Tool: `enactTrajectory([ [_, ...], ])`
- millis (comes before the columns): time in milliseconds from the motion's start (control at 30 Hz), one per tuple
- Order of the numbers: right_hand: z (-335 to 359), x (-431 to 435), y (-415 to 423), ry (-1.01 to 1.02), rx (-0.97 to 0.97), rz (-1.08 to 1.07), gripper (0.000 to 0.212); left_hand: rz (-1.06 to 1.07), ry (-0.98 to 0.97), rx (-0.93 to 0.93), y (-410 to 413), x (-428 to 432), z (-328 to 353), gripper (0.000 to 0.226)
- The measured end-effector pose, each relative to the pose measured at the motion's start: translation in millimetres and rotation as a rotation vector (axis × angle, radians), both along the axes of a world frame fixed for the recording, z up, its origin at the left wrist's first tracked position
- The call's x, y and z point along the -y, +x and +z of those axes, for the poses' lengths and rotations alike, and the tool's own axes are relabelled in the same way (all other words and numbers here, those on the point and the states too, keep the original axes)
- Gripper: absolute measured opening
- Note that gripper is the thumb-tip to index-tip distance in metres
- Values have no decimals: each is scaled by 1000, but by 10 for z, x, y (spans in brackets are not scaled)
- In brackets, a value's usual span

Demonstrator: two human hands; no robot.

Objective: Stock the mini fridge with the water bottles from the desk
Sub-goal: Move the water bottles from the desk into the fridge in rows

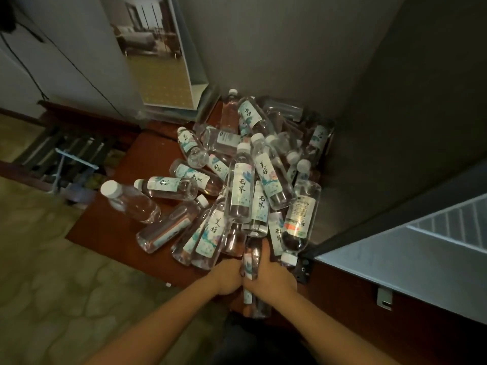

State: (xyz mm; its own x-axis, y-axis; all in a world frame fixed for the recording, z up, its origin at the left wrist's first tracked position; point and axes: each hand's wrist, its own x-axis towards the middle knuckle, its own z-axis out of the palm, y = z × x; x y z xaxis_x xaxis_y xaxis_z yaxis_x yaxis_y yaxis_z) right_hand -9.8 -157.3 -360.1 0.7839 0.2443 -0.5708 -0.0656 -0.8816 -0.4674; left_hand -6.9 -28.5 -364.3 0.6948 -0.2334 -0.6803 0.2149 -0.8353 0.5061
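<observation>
Several clear water bottles (239, 191) with white caps and pale labels lie in a loose heap on the reddish-brown desk (110, 227), piled into the corner by the wall. At the heap's near edge, my left hand (228, 277) and my right hand (271, 275) close together around one water bottle (250, 262) that points toward me. Its lower end shows below my hands. The mini fridge door (395, 262) stands open at the right, its pale inner side facing up.
A framed mirror (160, 54) leans against the wall at the desk's far end. A bottle (130, 201) lies apart at the heap's left. Left of the desk are a dark slatted rack (60, 151) and patterned carpet (66, 299). A dark wall bounds the right.
</observation>
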Motion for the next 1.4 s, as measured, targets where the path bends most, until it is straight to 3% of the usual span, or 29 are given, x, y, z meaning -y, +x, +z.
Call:
enactTrajectory([
  [167,-44,12,63,-31,6,82,112,42,-118,-93,45,-8,-225,15],
  [333,-105,89,59,-22,146,238,122,-48,-187,107,-25,-29,-419,22],
  [467,-174,122,25,-48,259,336,126,20,-354,141,-139,-76,-445,34],
  [533,-200,141,-22,-56,275,312,128,91,-362,188,-197,-108,-548,47],
  [633,-276,160,-136,70,277,171,121,182,-333,243,-267,-137,-670,22],
  [733,-307,165,-245,169,280,5,113,265,-388,252,-395,-112,-539,23],
  [867,-309,249,-441,121,332,-65,99,270,-397,257,-653,-28,-423,20],
  [933,-270,339,-583,202,335,-94,91,249,-415,245,-766,13,-388,32],
  [1000,-229,454,-774,337,348,-113,83,263,-532,244,-873,64,-379,38],
  [1200,80,928,-1106,692,507,-124,86,273,-940,335,-1007,511,-32,26],
  [1400,556,1583,-1106,779,713,-174,90,116,-1025,502,-816,1220,548,25],
])
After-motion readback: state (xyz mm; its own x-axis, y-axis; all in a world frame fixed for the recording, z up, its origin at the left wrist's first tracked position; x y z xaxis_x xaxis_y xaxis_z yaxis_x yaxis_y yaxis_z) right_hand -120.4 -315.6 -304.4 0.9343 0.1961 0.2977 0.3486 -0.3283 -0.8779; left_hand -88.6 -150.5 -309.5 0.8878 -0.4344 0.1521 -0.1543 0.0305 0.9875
